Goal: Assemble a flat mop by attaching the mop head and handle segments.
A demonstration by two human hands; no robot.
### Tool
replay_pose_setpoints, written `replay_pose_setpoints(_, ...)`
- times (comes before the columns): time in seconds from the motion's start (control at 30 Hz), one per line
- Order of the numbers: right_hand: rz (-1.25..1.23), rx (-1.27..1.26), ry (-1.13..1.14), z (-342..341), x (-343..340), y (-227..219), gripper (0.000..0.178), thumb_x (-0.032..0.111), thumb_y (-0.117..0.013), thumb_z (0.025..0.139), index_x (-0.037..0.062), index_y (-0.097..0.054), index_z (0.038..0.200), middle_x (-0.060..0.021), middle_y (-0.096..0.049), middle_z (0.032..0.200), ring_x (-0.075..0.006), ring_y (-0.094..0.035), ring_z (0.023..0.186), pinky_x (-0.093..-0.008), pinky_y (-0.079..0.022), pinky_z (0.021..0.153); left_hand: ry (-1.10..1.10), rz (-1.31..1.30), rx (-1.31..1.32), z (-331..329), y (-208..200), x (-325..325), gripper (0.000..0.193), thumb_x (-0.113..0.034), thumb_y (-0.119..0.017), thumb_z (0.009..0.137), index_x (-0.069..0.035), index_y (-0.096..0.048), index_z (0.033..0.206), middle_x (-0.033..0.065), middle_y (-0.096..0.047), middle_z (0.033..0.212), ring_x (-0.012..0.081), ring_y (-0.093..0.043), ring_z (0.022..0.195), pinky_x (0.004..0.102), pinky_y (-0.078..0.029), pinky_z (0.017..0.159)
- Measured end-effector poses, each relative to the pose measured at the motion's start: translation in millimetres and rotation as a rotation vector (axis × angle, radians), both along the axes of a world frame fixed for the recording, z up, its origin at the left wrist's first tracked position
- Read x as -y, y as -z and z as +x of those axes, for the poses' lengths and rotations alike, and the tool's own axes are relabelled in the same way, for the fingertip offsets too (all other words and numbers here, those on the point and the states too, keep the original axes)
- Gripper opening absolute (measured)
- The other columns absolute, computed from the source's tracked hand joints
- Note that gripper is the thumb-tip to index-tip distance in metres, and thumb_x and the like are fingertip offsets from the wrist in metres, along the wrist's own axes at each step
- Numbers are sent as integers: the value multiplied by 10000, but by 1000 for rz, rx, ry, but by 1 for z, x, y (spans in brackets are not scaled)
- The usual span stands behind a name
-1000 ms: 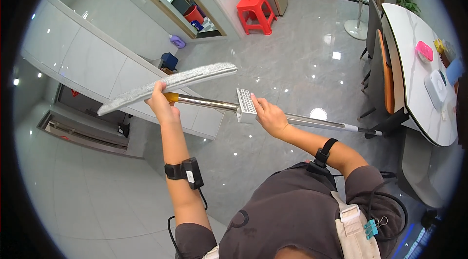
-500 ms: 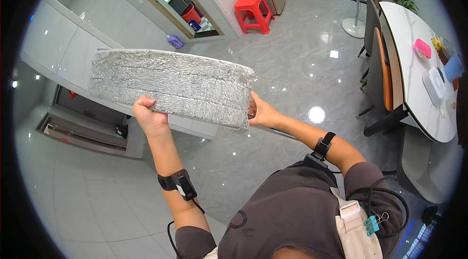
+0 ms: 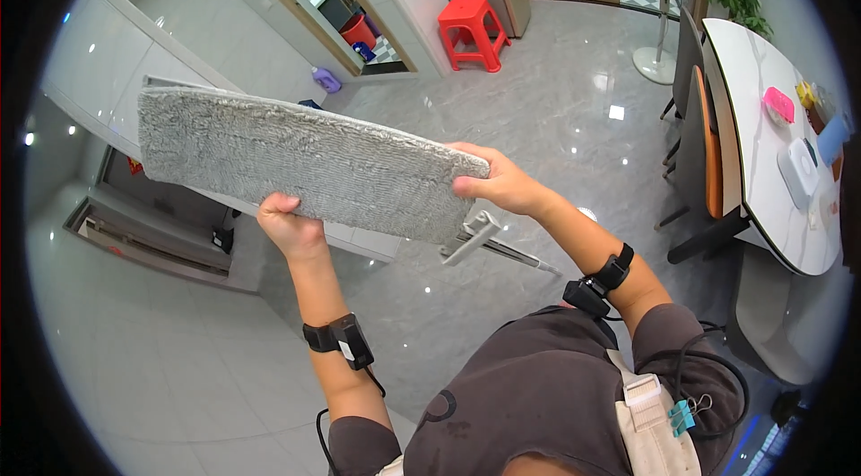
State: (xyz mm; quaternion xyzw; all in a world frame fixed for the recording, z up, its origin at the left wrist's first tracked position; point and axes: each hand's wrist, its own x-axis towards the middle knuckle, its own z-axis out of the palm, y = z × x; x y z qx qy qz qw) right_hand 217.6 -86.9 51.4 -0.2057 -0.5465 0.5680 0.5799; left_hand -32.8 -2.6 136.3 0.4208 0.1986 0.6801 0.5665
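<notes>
A long flat mop head [image 3: 296, 162] covered with a grey fluffy pad is held up in front of me, its left end higher than its right. My left hand [image 3: 294, 227] is closed on its lower edge, thumb on the pad and fingers hidden behind. At the right end my right hand [image 3: 502, 180] grips the corner, thumb on the grey face and fingers over the upper edge. Below that corner a pale bracket and metal mop pole [image 3: 516, 254] stick out from behind the pad, running down to the right.
A red plastic stool [image 3: 473, 32] and a standing fan [image 3: 659, 19] are at the back. On the right, grey chairs [image 3: 695, 153] stand by a white marble table [image 3: 749, 99] holding containers. A purple bottle [image 3: 326, 79] sits on the floor by the doorway.
My right hand has moved from behind the right end to grip its upper corner. The mop head has tilted further, its right end shifting right, and the bracket and pole now show below.
</notes>
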Motion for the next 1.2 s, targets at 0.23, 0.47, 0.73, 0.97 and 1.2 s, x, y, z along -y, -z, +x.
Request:
replay_pose_setpoints(0.23, 24, -210, -22, -4, -8, 23, 505, 239, -645, 742, -6, -455, 1141, -49, -530, 1062, -130, -480, 983, -278, -377, 851, 58, 84, 37, 19, -7, 15, 512, -17, -431, 490, 119, -472, 981, 189, -526, 985, 330, -522, 905, 375, -413, 858)
replay_pose_setpoints(0.47, -84, -458, -103, -26, -11, 45, 538, 199, -682, 707, -6, -450, 1147, -59, -530, 1087, -153, -479, 1019, -302, -368, 875, -15, 152, -464, 77, 15, 46, 633, -34, -616, 634, 39, -321, 1189, 144, -455, 1106, 265, -460, 1019, 357, -363, 896)
replay_pose_setpoints(0.73, -96, -383, -175, -30, -11, 59, 489, 103, -690, 690, 25, -484, 1127, -41, -535, 1079, -147, -483, 994, -303, -365, 875, 467, -5, -398, 53, 40, 33, 697, -62, -691, 606, 23, -327, 1194, 135, -457, 1112, 267, -447, 1044, 365, -363, 893)
replay_pose_setpoints(0.97, -63, 162, 143, 3, 18, 16, 656, 143, -746, 612, 19, -433, 1175, -78, -498, 1131, -173, -466, 1023, -322, -346, 904, 497, 56, -517, 48, 52, 28, 691, -66, -698, 575, 27, -364, 1172, 129, -475, 1101, 279, -458, 1039, 370, -367, 891)
replay_pose_setpoints(1.2, 159, 267, 80, 24, 11, 8, 969, 70, -756, 520, 62, -212, 1322, -119, -383, 1259, -194, -377, 1147, -324, -337, 929, 519, 111, -551, 64, 59, 38, 706, -60, -723, 547, 11, -387, 1164, 118, -488, 1088, 260, -471, 1015, 372, -386, 857)
